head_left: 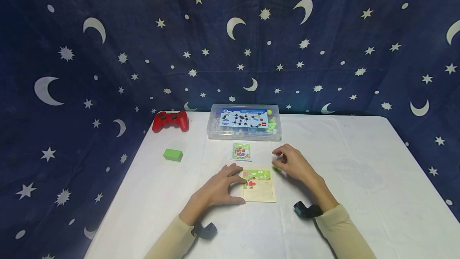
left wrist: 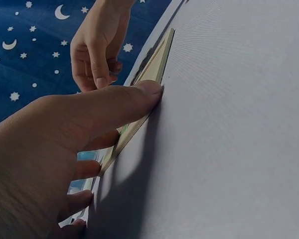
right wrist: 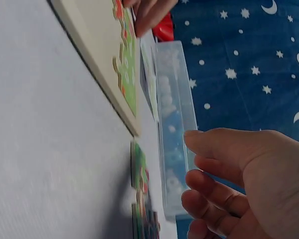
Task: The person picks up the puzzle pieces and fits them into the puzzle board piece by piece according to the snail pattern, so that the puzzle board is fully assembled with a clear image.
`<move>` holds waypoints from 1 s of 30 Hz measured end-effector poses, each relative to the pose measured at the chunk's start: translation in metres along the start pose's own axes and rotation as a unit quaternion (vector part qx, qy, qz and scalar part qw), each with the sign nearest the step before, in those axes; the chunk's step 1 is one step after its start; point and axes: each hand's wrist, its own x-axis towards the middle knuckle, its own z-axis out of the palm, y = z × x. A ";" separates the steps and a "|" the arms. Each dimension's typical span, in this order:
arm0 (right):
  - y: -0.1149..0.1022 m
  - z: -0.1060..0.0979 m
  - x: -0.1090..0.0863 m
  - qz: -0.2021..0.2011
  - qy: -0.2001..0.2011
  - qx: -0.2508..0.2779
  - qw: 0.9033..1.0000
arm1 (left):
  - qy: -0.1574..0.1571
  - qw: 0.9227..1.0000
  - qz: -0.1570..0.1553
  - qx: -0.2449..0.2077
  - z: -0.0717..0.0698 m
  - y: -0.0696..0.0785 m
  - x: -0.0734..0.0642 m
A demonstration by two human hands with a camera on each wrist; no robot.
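A wooden jigsaw tray (head_left: 264, 193) lies on the white table, with fitted pieces (head_left: 260, 174) of green meadow and red figure along its top and left side. My left hand (head_left: 224, 185) holds the tray at its left, thumb (left wrist: 148, 88) on the near edge and index fingertip over the pieces. My right hand (head_left: 295, 162) hovers just right of the tray, fingers loosely bent with nothing between them. Below it, loose puzzle pieces (right wrist: 138, 164) lie on the cloth in the right wrist view; in the head view the hand mostly hides them.
Beyond the tray lies a small picture card (head_left: 241, 152). Behind it stands a clear plastic box (head_left: 244, 134) with a molecule-model label. At the left are a green block (head_left: 173, 155) and a red game controller (head_left: 170, 121). A starry curtain (head_left: 215, 71) borders the table.
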 end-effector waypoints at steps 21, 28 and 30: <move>0.032 -0.011 0.003 0.079 0.004 -0.023 0.997 | 0.007 1.000 0.007 -0.007 -0.002 0.001 -0.001; 0.033 -0.011 0.003 0.095 -0.013 -0.032 0.995 | 0.011 1.000 0.004 -0.009 -0.001 0.001 -0.001; 0.033 -0.011 0.003 0.099 -0.019 -0.035 0.994 | 0.012 1.000 0.005 -0.007 0.000 0.001 -0.001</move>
